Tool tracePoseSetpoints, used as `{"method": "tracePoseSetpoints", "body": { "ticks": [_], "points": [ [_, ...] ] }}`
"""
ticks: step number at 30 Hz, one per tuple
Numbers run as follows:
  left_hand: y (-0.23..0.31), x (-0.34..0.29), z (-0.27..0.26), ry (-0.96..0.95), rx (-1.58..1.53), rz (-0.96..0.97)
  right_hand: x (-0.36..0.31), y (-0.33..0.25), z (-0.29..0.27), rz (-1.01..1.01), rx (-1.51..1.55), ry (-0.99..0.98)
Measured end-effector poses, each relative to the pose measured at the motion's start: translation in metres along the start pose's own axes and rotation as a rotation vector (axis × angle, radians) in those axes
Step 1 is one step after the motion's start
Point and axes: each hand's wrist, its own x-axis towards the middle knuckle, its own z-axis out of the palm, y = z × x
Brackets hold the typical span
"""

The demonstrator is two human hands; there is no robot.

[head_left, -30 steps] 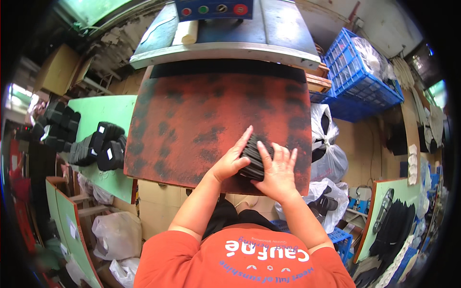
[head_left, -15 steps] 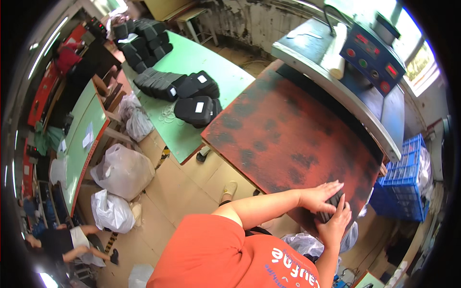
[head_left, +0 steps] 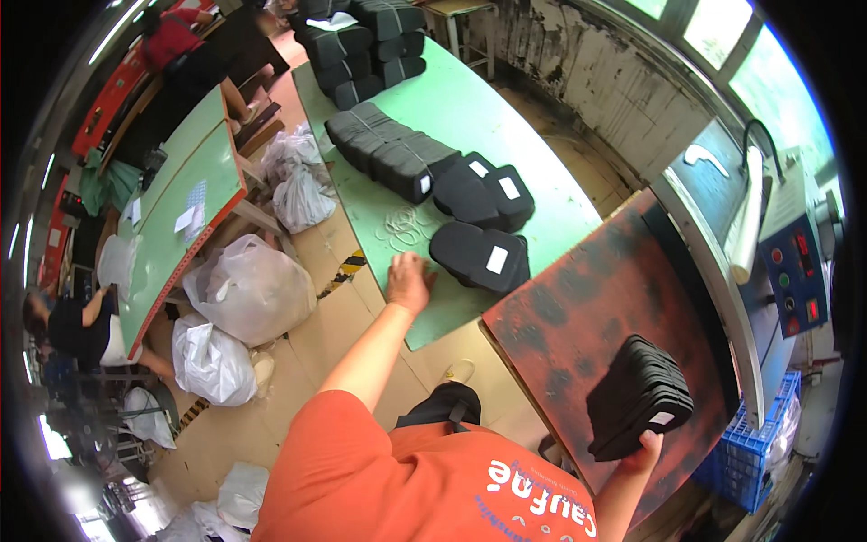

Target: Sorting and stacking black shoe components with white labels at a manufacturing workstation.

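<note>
My right hand (head_left: 643, 454) grips the near lower end of a thick stack of black pads (head_left: 639, 397), which stands on edge and tilts over the red-and-black worn board. A white label shows at the stack's near corner. My left hand (head_left: 409, 283) is at the near left edge of the green table (head_left: 551, 194), just below a loose heap of pale elastic bands (head_left: 404, 228). Its fingers bend down toward the tabletop and their tips are hidden, so what they touch cannot be seen. Right of it lie labelled black pads (head_left: 479, 256).
The worn board (head_left: 551, 334) belongs to a press with a blue control box (head_left: 795, 271). More bundled pads (head_left: 388, 149) lie farther back on the green table. Plastic bags (head_left: 257, 289) sit on the floor at left; a blue crate (head_left: 754, 461) stands at right. Other people are at far left.
Both hands were together around the pads on the board. My left hand has let go and moved left to the green table; the right still holds the stack. The view has turned left.
</note>
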Motion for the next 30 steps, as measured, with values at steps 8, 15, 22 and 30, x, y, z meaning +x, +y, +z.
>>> {"method": "tracePoseSetpoints", "body": {
  "ticks": [8, 15, 22, 30],
  "points": [
    [0.055, -0.003, -0.065, -0.613, -0.784, -0.112, 0.082, 0.054, 0.142, 0.148, 0.165, -0.526],
    [0.129, 0.028, -0.091, -0.628, -1.51, -0.115, 0.083, 0.062, 0.182, 0.215, 0.213, -0.673],
    [0.174, 0.005, -0.085, -0.738, -1.634, -0.268, 0.036, 0.035, 0.077, 0.261, -0.224, -0.347],
    [0.275, -0.049, -0.118, -0.801, -1.481, 0.033, -0.055, -0.019, -0.029, 0.166, 0.263, -0.337]
  ]
}}
